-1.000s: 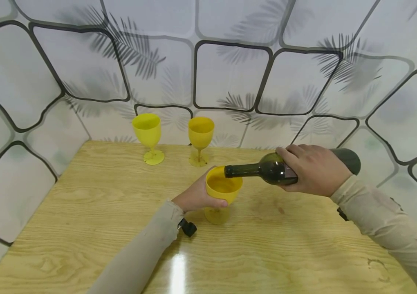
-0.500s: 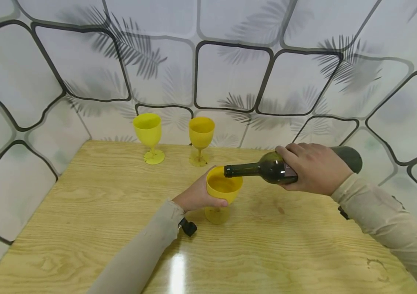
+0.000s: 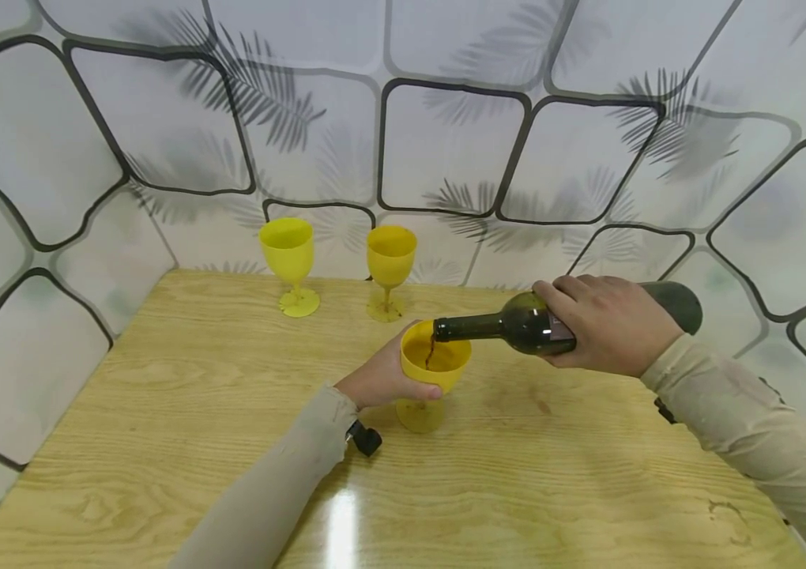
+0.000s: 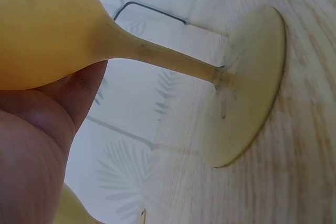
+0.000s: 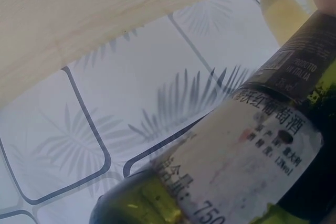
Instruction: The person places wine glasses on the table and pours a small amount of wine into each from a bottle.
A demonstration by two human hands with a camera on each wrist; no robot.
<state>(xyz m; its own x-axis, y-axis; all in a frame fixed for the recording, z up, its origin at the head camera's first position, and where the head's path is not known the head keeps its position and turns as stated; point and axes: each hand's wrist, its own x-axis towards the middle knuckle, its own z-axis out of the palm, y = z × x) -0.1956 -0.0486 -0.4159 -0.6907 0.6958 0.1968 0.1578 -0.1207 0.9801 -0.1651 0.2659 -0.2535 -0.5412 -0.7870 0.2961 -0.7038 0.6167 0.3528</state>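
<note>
In the head view, my left hand (image 3: 389,381) grips the bowl of a yellow goblet (image 3: 446,381) from its left side, thumb across the front. The goblet's foot is on the tabletop, as the left wrist view of its stem (image 4: 168,61) shows. My right hand (image 3: 609,325) holds a dark green wine bottle (image 3: 470,327) around its body, tipped nearly level. The bottle's mouth is over the goblet's rim, and a thin dark stream (image 3: 431,352) runs down into the bowl. A printed label (image 5: 241,145) faces the right wrist camera.
Two more goblets stand upright at the back of the wooden table (image 3: 182,427): a lime-yellow goblet (image 3: 288,254) and, to its right, an orange-yellow goblet (image 3: 390,267). A patterned wall (image 3: 446,150) rises close behind them.
Dark liquid now flows from the bottle's mouth into the goblet, where no stream showed before. Both hands stay almost where they were.
</note>
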